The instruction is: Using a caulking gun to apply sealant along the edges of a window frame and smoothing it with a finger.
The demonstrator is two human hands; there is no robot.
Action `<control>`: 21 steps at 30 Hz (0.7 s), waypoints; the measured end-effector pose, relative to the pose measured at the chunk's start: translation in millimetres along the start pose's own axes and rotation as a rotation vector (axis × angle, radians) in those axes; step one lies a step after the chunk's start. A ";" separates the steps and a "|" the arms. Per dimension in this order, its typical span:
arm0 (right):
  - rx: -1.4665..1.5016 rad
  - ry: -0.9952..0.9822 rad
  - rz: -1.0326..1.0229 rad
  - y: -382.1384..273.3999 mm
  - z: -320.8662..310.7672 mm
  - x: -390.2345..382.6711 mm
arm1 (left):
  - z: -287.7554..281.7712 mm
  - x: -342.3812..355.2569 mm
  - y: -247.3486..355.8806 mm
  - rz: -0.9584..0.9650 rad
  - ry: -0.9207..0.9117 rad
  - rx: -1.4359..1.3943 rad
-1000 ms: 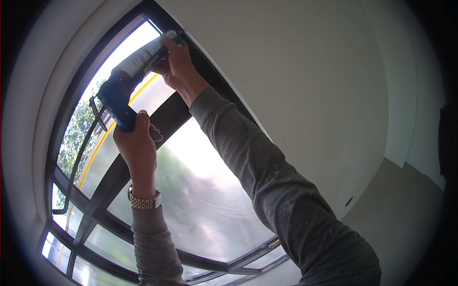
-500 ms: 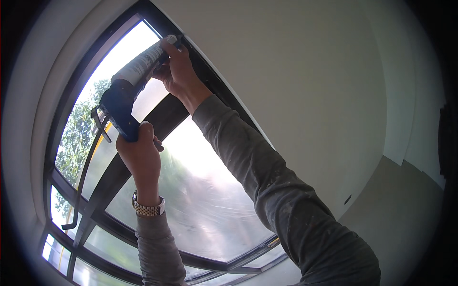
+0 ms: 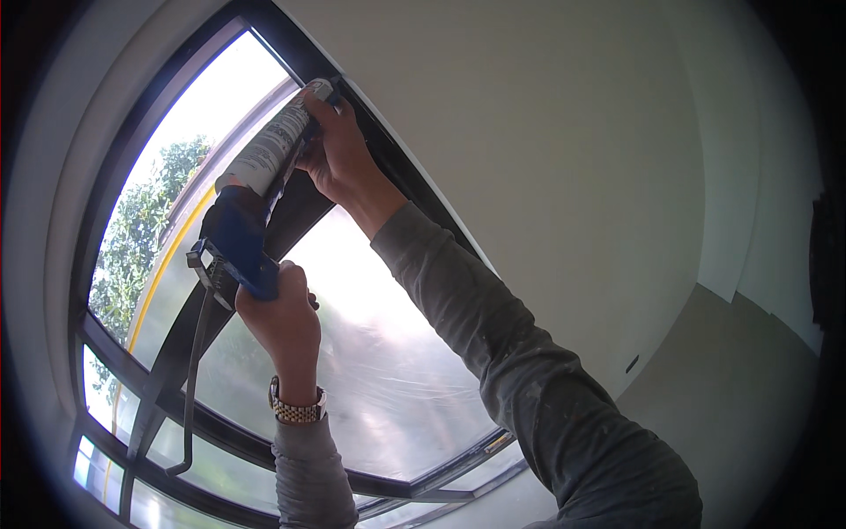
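Observation:
A caulking gun [image 3: 242, 238] with a blue body is held up against the dark window frame [image 3: 388, 141]. In it lies a white sealant tube [image 3: 269, 145] with printing along its side. My left hand [image 3: 284, 313] is wrapped round the gun's handle, and a metal watch sits on that wrist. Near the tube's front end, my right hand [image 3: 339, 150] grips the tube and its cradle, thumb on top. The front end rests close to the frame's upper right edge; its very tip is hidden. A bent rod [image 3: 196, 388] hangs from the back of the gun.
A large window [image 3: 379, 353] with dark bars fills the left and middle, its panes partly hazy. Trees [image 3: 145, 220] and a yellow strip [image 3: 167, 264] show through it. Right of the frame runs a pale wall [image 3: 546, 132], with a greyer surface [image 3: 723, 379] at lower right.
Both hands and the caulking gun have shifted slightly down and to the right along the frame. The rod has swung lower and hangs more upright. My grip is unchanged.

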State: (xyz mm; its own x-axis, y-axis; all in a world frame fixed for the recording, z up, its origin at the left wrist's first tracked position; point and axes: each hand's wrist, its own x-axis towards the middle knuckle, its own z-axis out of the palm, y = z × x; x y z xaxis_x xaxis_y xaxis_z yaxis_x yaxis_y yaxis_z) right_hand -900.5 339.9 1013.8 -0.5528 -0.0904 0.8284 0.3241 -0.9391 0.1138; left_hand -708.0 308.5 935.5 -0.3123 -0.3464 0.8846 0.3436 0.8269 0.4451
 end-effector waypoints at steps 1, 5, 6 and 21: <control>0.006 0.011 0.007 -0.7 -1.0 -3.4 | -0.2 -3.3 -1.5 -0.004 -0.001 0.000; 0.012 -0.003 0.022 -2.8 -8.6 -14.7 | 0.1 -15.2 -13.5 -0.042 -0.011 0.013; 0.017 0.007 0.027 -3.3 -9.9 -18.4 | 0.3 -18.1 -16.2 -0.038 -0.009 0.019; 0.030 0.111 0.059 -2.5 -34.4 -53.9 | 2.8 -57.1 -69.5 -0.036 0.048 0.085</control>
State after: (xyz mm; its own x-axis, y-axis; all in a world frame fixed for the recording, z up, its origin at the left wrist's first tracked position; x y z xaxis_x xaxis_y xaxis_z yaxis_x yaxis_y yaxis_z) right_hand -897.9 335.7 950.0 -0.6134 -0.1827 0.7683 0.3800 -0.9211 0.0844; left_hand -716.6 272.1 853.6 -0.2794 -0.3962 0.8746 0.2554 0.8474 0.4655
